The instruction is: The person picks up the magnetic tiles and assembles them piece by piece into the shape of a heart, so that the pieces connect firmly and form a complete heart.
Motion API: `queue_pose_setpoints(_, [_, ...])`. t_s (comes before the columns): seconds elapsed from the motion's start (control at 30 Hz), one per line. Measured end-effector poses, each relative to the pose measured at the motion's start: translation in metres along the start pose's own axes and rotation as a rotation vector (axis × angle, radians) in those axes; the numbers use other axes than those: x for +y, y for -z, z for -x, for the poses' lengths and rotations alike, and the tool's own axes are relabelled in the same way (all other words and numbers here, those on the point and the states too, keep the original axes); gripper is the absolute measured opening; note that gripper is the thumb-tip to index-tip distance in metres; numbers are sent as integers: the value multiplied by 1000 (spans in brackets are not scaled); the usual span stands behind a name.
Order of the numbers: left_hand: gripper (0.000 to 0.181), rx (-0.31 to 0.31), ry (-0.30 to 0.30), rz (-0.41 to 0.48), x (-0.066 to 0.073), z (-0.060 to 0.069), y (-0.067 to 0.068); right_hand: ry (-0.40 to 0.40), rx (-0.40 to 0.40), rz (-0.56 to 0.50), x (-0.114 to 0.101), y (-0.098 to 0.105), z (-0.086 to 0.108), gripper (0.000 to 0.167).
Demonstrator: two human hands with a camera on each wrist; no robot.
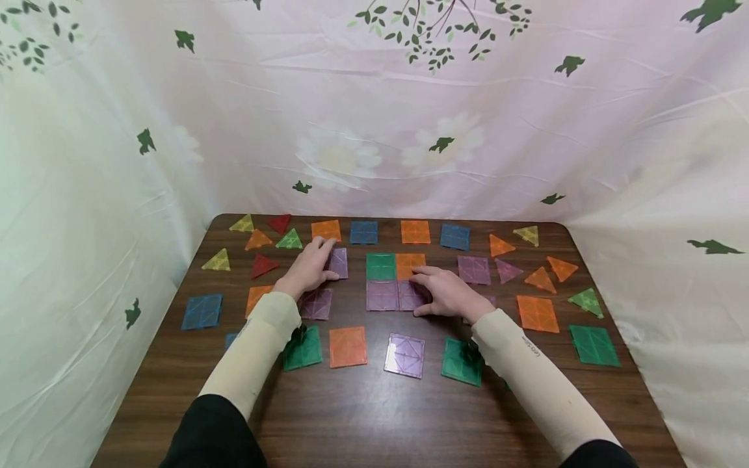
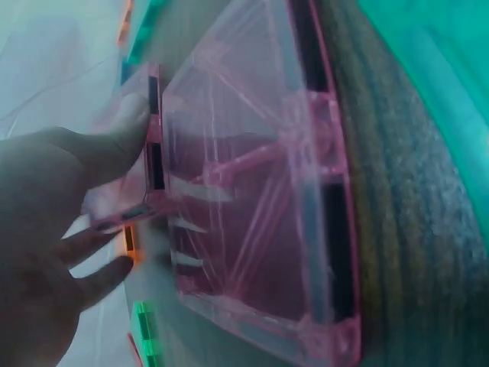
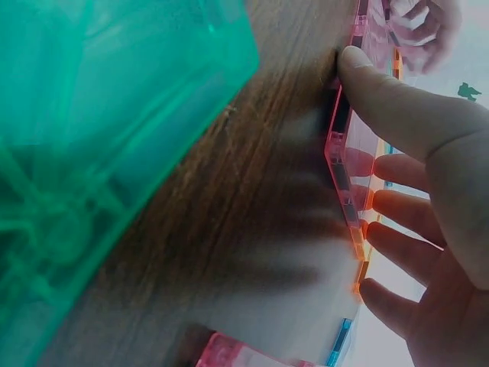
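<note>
My left hand pinches a purple square magnetic tile left of centre; in the left wrist view, the thumb lies over this held tile. Another purple square tile lies just nearer. At the centre, a two-by-two block joins a green square tile, an orange one and two purple ones in the near row. My right hand touches the block's right side with fingers spread, thumb by the near edge of the right purple tile.
Loose squares stand around the block, including an orange tile, a purple tile and a green tile nearer me. Small triangles, such as a red one and an orange one, lie at both sides. A patterned curtain hangs behind the table.
</note>
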State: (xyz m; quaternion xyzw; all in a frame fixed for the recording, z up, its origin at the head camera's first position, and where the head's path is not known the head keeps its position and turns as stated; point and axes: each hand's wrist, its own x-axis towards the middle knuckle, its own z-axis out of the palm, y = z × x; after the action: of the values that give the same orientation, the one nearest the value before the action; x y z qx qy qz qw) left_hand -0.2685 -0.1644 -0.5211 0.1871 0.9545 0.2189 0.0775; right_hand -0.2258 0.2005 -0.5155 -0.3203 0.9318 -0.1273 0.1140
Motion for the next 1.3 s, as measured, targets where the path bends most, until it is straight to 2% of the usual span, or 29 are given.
queue_pose_setpoints(0.1, [73,54,-7,105,3,0,2,5,5,3,0,-1,0,80])
queue_pose_setpoints(0.23, [34,140,-74,170,7,-4,4,16,11,15,0,-1,1,80])
queue_pose_setpoints(0.33, [19,199,-114,227,12,-9,4,22,14,21,0,-2,1,80])
queue_pose_setpoints(0.5, [18,234,-132,325,25,-21,0,40,19,20,0,-2,0,79])
queue_pose_setpoints(0.7, [16,212,-150,333,44,-35,-11,73,26,21,1,-3,-2,79])
queue_pose_setpoints(0.97, [15,211,-150,344,60,-49,-26,150,45,-1,-3,-7,-6,79])
queue_pose_setpoints(1.13, [16,227,-160,351,63,-52,-30,167,54,-2,-8,-8,-9,79])
queue_pose_setpoints(1.3, [23,263,-148,347,56,-51,-33,148,50,3,-11,-7,-10,79])
